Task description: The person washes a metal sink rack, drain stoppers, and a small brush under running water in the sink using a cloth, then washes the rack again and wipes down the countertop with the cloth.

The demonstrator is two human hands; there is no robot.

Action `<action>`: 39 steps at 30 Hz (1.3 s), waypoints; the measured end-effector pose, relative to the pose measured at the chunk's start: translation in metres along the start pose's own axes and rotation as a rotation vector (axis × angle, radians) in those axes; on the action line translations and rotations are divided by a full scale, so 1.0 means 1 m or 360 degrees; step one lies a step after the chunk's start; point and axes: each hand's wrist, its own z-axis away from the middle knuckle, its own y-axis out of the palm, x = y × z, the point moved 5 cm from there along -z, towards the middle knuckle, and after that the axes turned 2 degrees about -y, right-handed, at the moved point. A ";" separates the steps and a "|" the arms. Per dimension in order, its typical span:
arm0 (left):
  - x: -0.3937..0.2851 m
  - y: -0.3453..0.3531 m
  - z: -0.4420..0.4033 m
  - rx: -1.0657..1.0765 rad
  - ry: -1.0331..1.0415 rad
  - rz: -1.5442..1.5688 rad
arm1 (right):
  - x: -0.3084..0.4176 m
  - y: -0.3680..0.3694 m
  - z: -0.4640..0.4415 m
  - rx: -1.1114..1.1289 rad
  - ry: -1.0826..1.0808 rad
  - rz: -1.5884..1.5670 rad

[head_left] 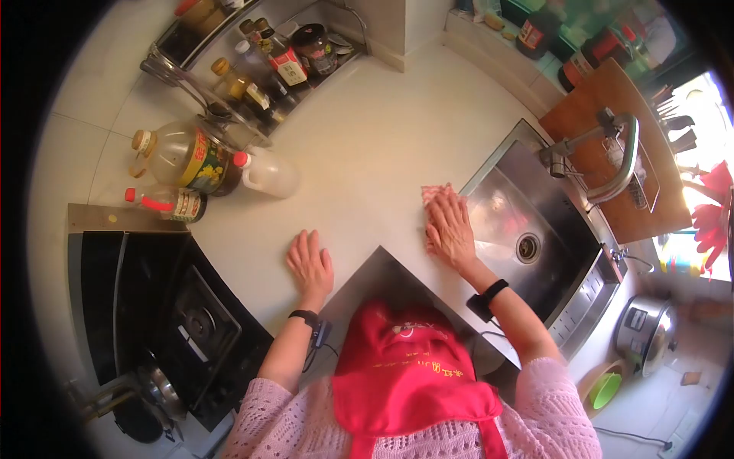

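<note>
Palm down on the pale countertop (358,153), my left hand (308,260) rests with its fingers apart and nothing in it. My right hand (451,229) presses a red-and-white patterned cloth (436,191) against the counter, right beside the left rim of the steel sink (501,203). Most of the cloth is hidden beneath the palm and fingers; a bit sticks out past the fingertips. A white jug with a red cap (269,174) stands on the counter beyond my left hand.
A large oil bottle (187,157) and a red-capped bottle (174,203) stand left, near the black gas stove (164,306). Seasoning bottles (256,88) fill a back-left rack. The faucet (623,164) arches before a wooden board (612,99); a rice cooker (644,333) sits lower right.
</note>
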 end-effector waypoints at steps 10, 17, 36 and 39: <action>-0.001 -0.005 -0.004 0.0083 -0.0028 0.0073 | 0.035 0.011 -0.087 0.0194 -0.0933 0.0010; 0.000 0.002 -0.003 0.0066 -0.0053 0.0048 | 0.031 0.017 -0.158 -0.0244 -0.0333 -0.0020; -0.068 0.019 -0.097 -0.0163 -0.0166 0.0298 | -0.045 0.009 -0.036 -0.0394 0.1028 0.0271; -0.122 0.042 -0.147 -0.0248 -0.0166 0.0506 | -0.019 0.008 -0.021 -0.0130 0.0713 0.0285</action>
